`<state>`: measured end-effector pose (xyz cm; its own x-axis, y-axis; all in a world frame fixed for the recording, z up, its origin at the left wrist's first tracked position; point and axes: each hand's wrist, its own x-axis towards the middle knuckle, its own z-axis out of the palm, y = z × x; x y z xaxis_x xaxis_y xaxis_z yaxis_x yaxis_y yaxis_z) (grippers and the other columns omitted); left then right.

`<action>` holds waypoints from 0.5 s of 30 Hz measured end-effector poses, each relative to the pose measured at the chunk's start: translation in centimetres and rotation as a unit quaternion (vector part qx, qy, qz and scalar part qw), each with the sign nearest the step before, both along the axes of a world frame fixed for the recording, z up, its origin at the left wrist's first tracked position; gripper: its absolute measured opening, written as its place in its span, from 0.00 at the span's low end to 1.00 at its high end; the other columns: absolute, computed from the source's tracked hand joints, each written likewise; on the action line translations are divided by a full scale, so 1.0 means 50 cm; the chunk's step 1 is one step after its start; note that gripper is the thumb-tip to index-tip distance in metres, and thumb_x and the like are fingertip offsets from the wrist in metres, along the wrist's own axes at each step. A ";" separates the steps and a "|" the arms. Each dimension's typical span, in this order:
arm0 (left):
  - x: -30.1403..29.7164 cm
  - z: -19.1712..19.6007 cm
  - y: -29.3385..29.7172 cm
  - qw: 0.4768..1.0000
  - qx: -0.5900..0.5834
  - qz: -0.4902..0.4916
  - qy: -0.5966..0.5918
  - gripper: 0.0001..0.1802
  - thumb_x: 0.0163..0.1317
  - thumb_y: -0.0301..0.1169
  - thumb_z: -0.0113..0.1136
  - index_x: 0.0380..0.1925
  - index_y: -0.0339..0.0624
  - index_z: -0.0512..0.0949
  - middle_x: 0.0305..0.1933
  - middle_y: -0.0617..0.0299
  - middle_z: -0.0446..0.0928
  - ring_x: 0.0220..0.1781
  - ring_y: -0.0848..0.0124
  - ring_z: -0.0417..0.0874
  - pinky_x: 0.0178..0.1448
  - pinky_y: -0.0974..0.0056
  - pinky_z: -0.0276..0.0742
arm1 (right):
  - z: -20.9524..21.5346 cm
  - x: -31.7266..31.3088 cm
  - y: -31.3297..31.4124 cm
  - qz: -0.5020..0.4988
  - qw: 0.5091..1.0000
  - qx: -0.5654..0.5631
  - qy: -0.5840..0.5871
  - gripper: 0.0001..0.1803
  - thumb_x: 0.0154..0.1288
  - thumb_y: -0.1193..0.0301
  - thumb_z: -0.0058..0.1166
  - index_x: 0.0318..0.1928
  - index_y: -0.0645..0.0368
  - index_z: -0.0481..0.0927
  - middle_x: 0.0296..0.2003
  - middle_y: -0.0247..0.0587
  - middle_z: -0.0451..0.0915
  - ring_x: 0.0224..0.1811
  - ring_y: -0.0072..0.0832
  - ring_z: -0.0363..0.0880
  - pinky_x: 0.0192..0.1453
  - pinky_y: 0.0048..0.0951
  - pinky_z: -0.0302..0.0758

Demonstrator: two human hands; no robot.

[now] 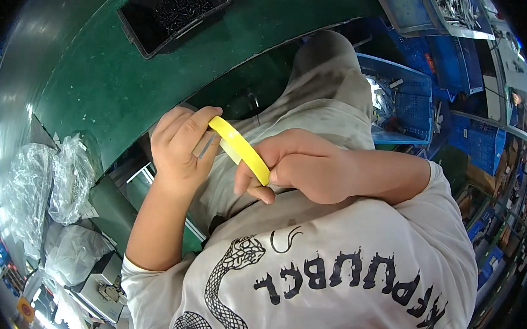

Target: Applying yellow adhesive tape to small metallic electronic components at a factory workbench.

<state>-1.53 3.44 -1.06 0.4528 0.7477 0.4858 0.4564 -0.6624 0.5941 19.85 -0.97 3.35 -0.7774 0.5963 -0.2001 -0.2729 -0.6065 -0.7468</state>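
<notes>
A roll of bright yellow tape [244, 153] is held in front of my body, above my lap, seen nearly edge-on and tilted down to the right. My left hand [179, 141] is closed at its upper left end, fingertips against the rim. Between that hand's fingers and thumb shows a small flat greyish piece [204, 144]; what it is, I cannot make out. My right hand [303, 163] grips the roll's lower right end, thumb on the outer face and some fingers curled beneath. Part of the roll's inner side is hidden.
A black bin [140, 29] of small dark parts stands on the green table [92, 73]. Clear plastic bags [70, 178] lie at the left. A blue crate [411, 101] with metal parts is beside my leg at the right, with more blue bins [408, 16] behind.
</notes>
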 end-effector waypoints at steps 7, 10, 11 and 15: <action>-0.002 0.001 -0.001 1.000 -0.001 -0.005 -0.002 0.23 0.36 0.20 0.66 0.39 0.39 0.80 0.25 0.60 0.76 0.28 0.61 0.77 0.34 0.60 0.73 | 0.012 0.003 0.005 0.019 1.000 0.006 -0.012 0.20 0.62 0.74 0.36 0.49 0.69 0.77 0.30 0.40 0.75 0.33 0.24 0.69 0.42 0.27 0.66; -0.004 0.002 0.000 1.000 0.002 -0.008 0.002 0.24 0.36 0.20 0.66 0.40 0.39 0.80 0.25 0.60 0.76 0.28 0.61 0.77 0.34 0.60 0.73 | 0.019 0.006 0.009 0.034 0.999 -0.011 -0.034 0.20 0.63 0.73 0.35 0.50 0.69 0.77 0.30 0.41 0.75 0.33 0.23 0.69 0.42 0.25 0.65; -0.004 0.002 0.001 1.000 0.006 -0.010 0.003 0.24 0.35 0.20 0.66 0.40 0.40 0.80 0.25 0.60 0.76 0.28 0.61 0.77 0.34 0.60 0.73 | 0.019 0.007 0.009 0.037 0.998 -0.010 -0.039 0.20 0.64 0.73 0.35 0.50 0.69 0.77 0.31 0.41 0.75 0.34 0.23 0.69 0.41 0.25 0.65; -0.002 0.003 0.001 1.000 0.005 -0.009 0.001 0.23 0.36 0.20 0.66 0.40 0.40 0.80 0.25 0.60 0.76 0.28 0.61 0.77 0.34 0.60 0.73 | 0.011 0.006 0.006 0.026 0.999 -0.005 -0.024 0.20 0.64 0.73 0.35 0.50 0.70 0.77 0.31 0.41 0.76 0.34 0.24 0.70 0.42 0.25 0.66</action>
